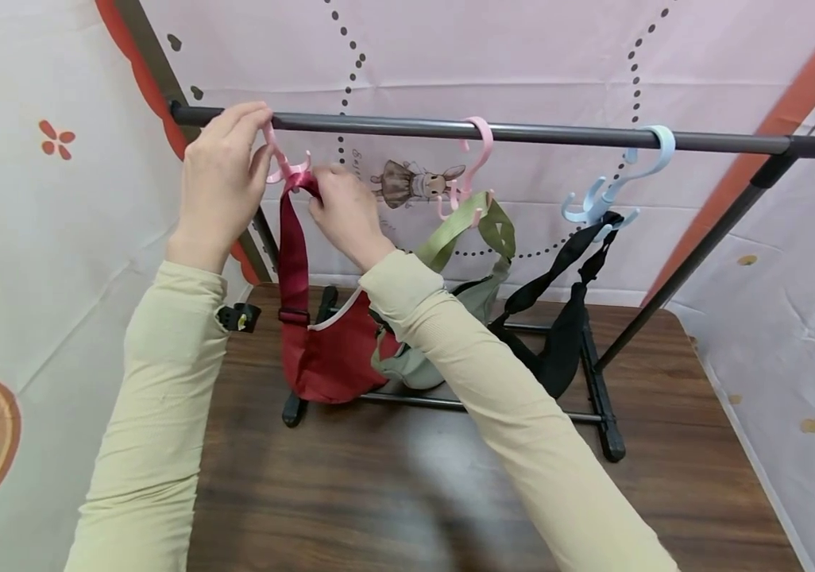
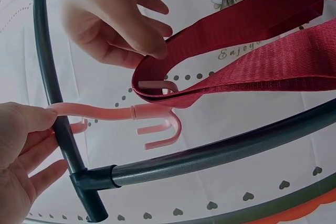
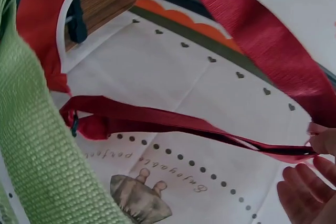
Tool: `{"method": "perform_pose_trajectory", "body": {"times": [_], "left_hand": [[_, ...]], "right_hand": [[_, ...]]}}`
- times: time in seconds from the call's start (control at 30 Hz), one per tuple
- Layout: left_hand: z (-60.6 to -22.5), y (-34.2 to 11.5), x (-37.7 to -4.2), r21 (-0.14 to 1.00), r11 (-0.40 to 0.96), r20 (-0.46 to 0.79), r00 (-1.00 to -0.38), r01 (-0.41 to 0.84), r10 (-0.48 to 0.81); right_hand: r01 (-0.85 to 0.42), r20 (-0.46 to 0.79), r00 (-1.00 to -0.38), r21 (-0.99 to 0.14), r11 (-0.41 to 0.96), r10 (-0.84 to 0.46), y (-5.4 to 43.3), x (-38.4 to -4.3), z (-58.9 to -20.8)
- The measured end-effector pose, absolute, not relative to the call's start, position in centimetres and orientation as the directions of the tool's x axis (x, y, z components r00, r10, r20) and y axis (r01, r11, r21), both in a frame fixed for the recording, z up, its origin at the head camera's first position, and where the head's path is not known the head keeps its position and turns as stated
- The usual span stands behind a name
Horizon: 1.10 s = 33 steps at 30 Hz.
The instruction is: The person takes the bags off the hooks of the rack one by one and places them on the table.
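Observation:
My left hand (image 1: 222, 179) is at the left end of the black rail (image 1: 386, 125), pinching the top of a pink hook (image 2: 105, 111) between thumb and fingers where it hangs over the rail. A dark red strap (image 2: 247, 19) loops round one of the hook's lower prongs. At that loop my right hand (image 1: 350, 210) pinches the strap with thumb and forefinger, the other fingers loosely bent. Below hangs the red bag (image 1: 339, 357) that the strap belongs to, with white trim and a dark buckle (image 1: 294, 316). My right forearm covers part of the bags behind it.
Further right, a second pink hook (image 1: 480, 155) bears a green bag (image 1: 482, 298) by its strap, and a blue hook (image 1: 618, 187) bears a black bag (image 1: 561, 349). The rack's feet (image 1: 611, 441) stand on a brown wooden table (image 1: 329, 492). Printed cloth (image 1: 57, 238) surrounds it.

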State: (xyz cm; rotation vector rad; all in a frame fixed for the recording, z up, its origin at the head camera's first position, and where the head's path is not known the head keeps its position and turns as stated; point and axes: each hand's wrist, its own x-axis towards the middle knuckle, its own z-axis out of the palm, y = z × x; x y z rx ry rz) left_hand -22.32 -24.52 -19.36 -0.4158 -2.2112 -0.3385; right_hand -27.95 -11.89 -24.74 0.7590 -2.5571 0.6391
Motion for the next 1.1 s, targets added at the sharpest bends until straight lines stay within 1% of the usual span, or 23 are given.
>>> {"method": "perform_pose_trajectory", "body": {"times": [0.17,0.23,0.4,0.5,0.57,0.63,0.73,0.8,0.87,1.0,1.03,1.1], "left_hand": [[-19.5,-24.2,-22.1,0.127,0.911,0.772,-0.616,0.393,0.158],[-19.6,-24.1,-22.1,0.125,0.91,0.774,-0.613,0.396,0.16],[-19.6,-24.1,-22.2,0.127,0.907,0.787,-0.598,0.402,0.155],[-19.6,-24.1,-22.2,0.134,0.905,0.793,-0.592,0.403,0.146],[-19.5,-24.1,-22.2,0.141,0.904,0.794,-0.591,0.404,0.14],[-19.5,-24.1,-22.3,0.151,0.901,0.794,-0.593,0.406,0.134],[-19.7,-24.1,-22.4,0.186,0.89,0.789,-0.603,0.417,0.117],[-20.0,-24.0,-22.2,0.216,0.88,0.791,-0.604,0.423,0.096],[-20.5,-23.7,-21.6,0.245,0.86,0.811,-0.581,0.447,0.071],[-22.7,-22.8,-19.3,0.29,0.816,0.866,-0.5,0.501,-0.001],[-23.5,-22.6,-18.5,0.302,0.805,0.872,-0.489,0.51,-0.017],[-25.5,-22.2,-16.8,0.349,0.786,0.863,-0.502,0.51,-0.058]], "right_hand": [[-0.601,0.556,-0.731,-0.247,0.76,-0.397,-11.6,-28.3,-25.2],[-0.608,0.588,-0.704,-0.209,0.766,-0.398,-11.4,-28.3,-25.2],[-0.651,0.679,-0.603,-0.116,0.75,-0.419,-11.0,-27.9,-24.0],[-0.671,0.722,-0.554,-0.091,0.736,-0.415,-10.8,-27.4,-23.0],[-0.679,0.736,-0.543,-0.099,0.728,-0.406,-10.6,-27.0,-22.4],[-0.677,0.737,-0.548,-0.112,0.727,-0.397,-10.3,-26.7,-22.0],[-0.685,0.736,-0.55,-0.127,0.717,-0.395,-9.8,-26.1,-21.6],[-0.696,0.746,-0.539,-0.134,0.705,-0.391,-9.4,-25.9,-21.5],[-0.708,0.756,-0.526,-0.135,0.693,-0.39,-9.2,-25.6,-21.5],[-0.721,0.766,-0.508,-0.128,0.682,-0.394,-9.0,-24.7,-21.2],[-0.721,0.765,-0.505,-0.119,0.683,-0.399,-9.0,-24.4,-21.1],[-0.723,0.761,-0.5,-0.105,0.683,-0.412,-8.9,-23.8,-20.7]]}}
